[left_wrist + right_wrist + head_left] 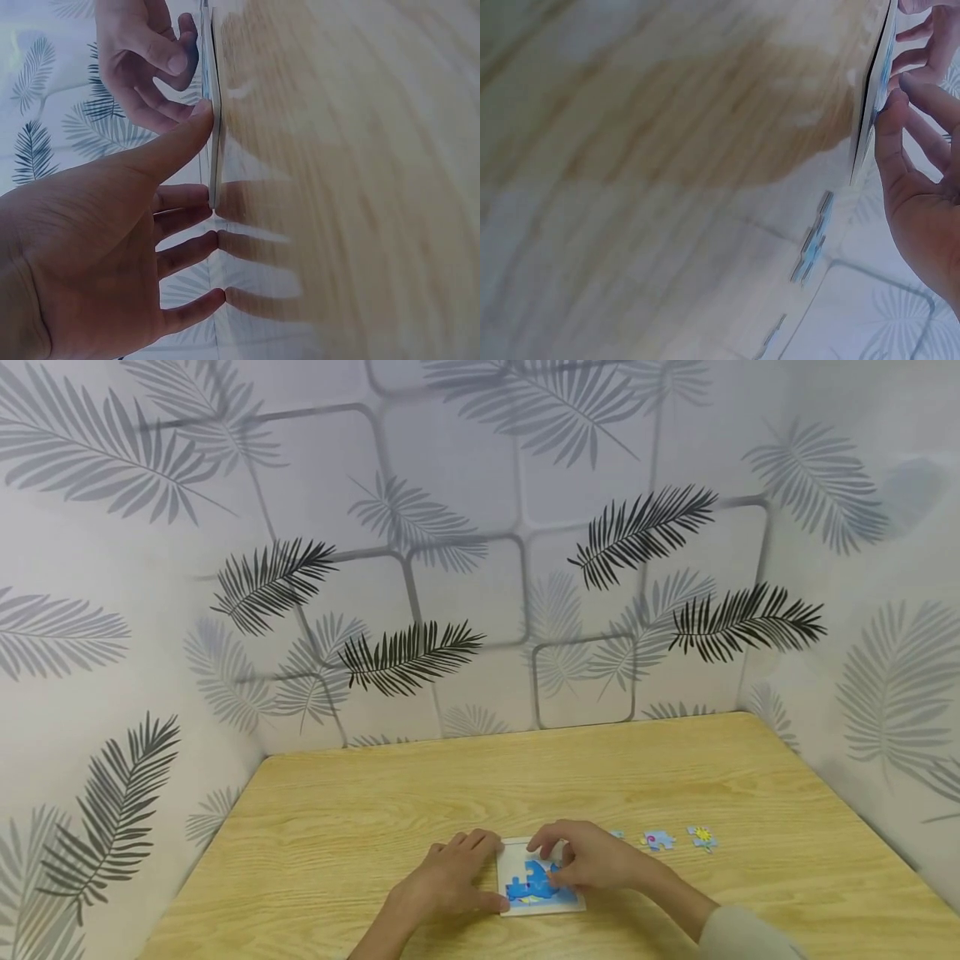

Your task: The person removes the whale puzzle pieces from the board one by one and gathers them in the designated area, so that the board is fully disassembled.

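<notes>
A white-framed jigsaw tray (504, 860) lies flat on the table, its lower part filled with joined blue puzzle pieces (536, 881). Along the tray's left side rests my left hand (453, 877), thumb at the near corner and index finger at the far corner. In the left wrist view the other fingers of that hand (97, 255) reach down to the tabletop. Over the tray's right half, my right hand (592, 857) brings thumb and fingertip together on a blue piece, mostly hidden by the fingers. The right wrist view has this hand (922, 180) against the tray's surface.
Loose puzzle pieces lie to the right of the tray: a blue one with a pink swirl (658, 840), one with a yellow flower (702, 837), and another partly behind the right hand. The wooden table (360, 810) meets leaf-patterned walls (465, 610).
</notes>
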`<state>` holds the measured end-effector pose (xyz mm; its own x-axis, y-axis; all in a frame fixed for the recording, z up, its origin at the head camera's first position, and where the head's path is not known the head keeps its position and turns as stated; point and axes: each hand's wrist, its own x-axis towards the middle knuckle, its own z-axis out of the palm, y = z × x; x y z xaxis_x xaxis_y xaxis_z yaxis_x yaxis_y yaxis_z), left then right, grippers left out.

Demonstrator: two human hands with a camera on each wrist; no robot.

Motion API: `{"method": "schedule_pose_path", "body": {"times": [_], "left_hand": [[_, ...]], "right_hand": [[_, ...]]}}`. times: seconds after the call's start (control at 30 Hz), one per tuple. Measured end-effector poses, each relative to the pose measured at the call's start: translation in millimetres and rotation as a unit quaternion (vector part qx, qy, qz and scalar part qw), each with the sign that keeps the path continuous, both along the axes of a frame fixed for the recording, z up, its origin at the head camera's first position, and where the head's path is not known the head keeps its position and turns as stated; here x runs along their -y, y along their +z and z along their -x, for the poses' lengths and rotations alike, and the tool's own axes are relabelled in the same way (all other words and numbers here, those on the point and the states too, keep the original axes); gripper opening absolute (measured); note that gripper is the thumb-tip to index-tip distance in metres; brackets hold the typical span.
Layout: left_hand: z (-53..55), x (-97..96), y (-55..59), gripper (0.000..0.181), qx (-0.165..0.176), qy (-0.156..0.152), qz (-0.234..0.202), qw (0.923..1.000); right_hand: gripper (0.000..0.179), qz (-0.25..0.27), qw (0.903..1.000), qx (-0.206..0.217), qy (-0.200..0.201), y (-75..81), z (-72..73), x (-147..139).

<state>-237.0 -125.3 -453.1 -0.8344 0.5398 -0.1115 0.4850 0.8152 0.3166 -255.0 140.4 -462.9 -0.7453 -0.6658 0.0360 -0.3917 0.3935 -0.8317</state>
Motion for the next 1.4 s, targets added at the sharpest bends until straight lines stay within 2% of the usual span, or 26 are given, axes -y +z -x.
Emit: {"method": "schedule_pose_path", "body": {"times": [0.33, 0.57, 0.83, 1.0, 1.1, 1.23, 1.33, 1.4], "left_hand": [[-1.4, -0.1, 2.1, 0.074, 0.004, -0.003, 0.0, 1.0], [-1.6, 1.4, 2.6, 0.071, -0.006, -0.017, -0.008, 0.9998], [-3.3, 0.6, 4.0, 0.073, -0.004, -0.006, -0.003, 1.0], [-3.0, -0.3, 2.2, 0.073, -0.002, -0.003, 0.001, 1.0], [-0.2, 0.9, -4.0, 0.072, -0.008, -0.006, -0.006, 0.9999], [4.9, 3.7, -14.2, 0.07, -0.02, -0.011, -0.018, 0.9996], [5.9, 4.0, -14.8, 0.071, -0.019, -0.011, -0.013, 0.9997], [4.0, 2.9, -10.1, 0.072, -0.015, -0.013, -0.01, 0.9998]], "right_hand": [[0.036, -0.027, 0.9996, -0.005, -0.007, -3.8, 1.8, 13], [0.033, -0.048, 0.9979, -0.041, -0.014, -4.9, 1.8, 13], [0.033, -0.049, 0.9974, -0.05, -0.02, -4.8, -0.7, 13], [0.032, -0.063, 0.9962, -0.057, -0.019, -3.1, -1.7, 12], [0.031, -0.068, 0.996, -0.056, -0.017, -1.4, -2.2, 13], [0.031, -0.038, 0.9986, -0.035, -0.009, 0.3, -1.7, 11], [0.031, -0.007, 0.9997, -0.021, -0.008, 1.0, -0.5, 6], [0.03, 0.001, 0.9996, -0.028, -0.011, 1.6, 0.3, 1]]}}
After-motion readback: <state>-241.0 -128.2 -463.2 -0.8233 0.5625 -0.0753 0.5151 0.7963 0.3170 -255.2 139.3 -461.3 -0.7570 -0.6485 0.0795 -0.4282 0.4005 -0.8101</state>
